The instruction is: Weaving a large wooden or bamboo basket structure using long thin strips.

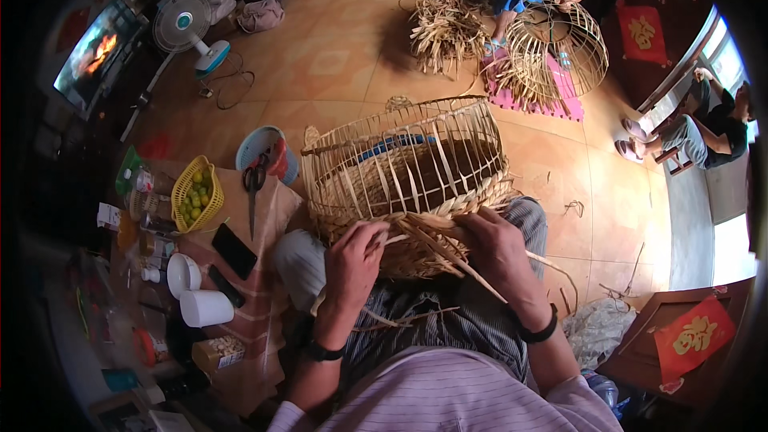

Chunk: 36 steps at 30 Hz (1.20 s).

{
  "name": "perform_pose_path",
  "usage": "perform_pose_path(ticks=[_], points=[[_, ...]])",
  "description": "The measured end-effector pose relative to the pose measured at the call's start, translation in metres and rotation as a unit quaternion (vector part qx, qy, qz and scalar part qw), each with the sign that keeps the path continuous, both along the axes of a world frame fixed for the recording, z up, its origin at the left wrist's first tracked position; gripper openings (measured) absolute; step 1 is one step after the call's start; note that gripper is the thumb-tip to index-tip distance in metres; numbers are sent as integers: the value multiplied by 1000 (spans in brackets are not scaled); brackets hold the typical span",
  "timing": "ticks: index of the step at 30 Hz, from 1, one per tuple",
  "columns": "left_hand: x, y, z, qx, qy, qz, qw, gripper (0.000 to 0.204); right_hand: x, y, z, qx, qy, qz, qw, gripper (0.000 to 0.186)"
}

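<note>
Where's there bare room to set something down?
Tiled floor, two patches: between the fan and the strip pile; and between the woven basket and the seated person at right, bar a few loose strips. Crowded: left-side table, with scissors, phone, white cups, yellow fruit basket; also the lap, where left hand and right hand hold strips.

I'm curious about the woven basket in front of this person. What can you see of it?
The basket is pale tan and looks made of dried plant strips. Slender, spaced ribs crossed by thin bands form an open lattice, with a thicker braided band toward the person. It looks unfinished: loose strips stick out near that band. It stands at the lap, by the knees, its long side slanting slightly; what supports it underneath is hidden. The left hand and right hand grip strips at its near edge.
</note>
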<state>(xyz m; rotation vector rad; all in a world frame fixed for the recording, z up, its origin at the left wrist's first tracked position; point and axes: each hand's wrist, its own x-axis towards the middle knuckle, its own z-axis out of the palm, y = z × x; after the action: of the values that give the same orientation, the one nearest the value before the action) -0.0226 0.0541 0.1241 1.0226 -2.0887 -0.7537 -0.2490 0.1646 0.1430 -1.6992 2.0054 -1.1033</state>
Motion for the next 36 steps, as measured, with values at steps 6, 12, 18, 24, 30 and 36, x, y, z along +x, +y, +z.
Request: perform_pose_path(ticks=[6, 12, 18, 24, 30, 36], points=[[-30, -21, -9, -18, -98, 7, 995, 13, 11, -28, -8, 3, 72, -18, 997, 16], [-41, -22, -17, -17, -72, 38, 997, 13, 13, -37, 0, 41, 84, 9, 996, 19], [-53, -18, -38, 79, -15, 108, 991, 11, 16, -44, -11, 20, 92, 2, 996, 22], [-57, -25, -35, 186, -24, 116, 975, 6, 20, -45, -24, 4, 86, 12, 996, 21], [-47, -29, -47, 61, -36, 115, 991, 4, 24, -54, -29, 7, 90, 46, 995, 25], [-50, -15, -40, 43, -18, 44, 998, 22, 19, -59, -38, 31, -24, 15, 999, 30]])
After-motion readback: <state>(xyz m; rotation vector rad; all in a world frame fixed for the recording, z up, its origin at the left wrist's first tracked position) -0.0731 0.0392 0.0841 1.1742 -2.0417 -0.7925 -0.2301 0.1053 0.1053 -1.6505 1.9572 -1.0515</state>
